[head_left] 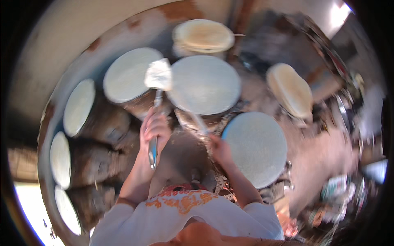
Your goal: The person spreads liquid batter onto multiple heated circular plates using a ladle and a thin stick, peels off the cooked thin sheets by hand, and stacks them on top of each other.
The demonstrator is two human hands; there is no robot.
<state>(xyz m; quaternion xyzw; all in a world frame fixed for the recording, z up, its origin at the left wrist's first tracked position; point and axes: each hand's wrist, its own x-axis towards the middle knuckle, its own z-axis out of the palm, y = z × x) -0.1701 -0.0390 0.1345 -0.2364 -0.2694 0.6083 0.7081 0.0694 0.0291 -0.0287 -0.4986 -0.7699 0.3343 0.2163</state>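
Note:
My left hand (155, 127) grips the metal handle of an upright tool (158, 74) whose head carries a white, creamy mass, held over the gap between two pale round griddles (127, 78) (205, 84). My right hand (219, 147), blurred, is closed on a pale stick (195, 121) reaching up toward the central griddle's near edge. Beside that hand lies another round griddle (254, 149), pale and flat. A browned, oval flatbread (203, 35) sits on the far griddle, and another (289, 90) sits on the right one, both soft with blur.
More pale griddles (79, 106) (60, 160) (67, 210) curve down my left, inside a rusty curved rim (47, 135). Blurred containers and utensils (336, 188) crowd the right side. A dark, stained surface (299, 45) lies at the back right. Bright openings show at lower left and upper right.

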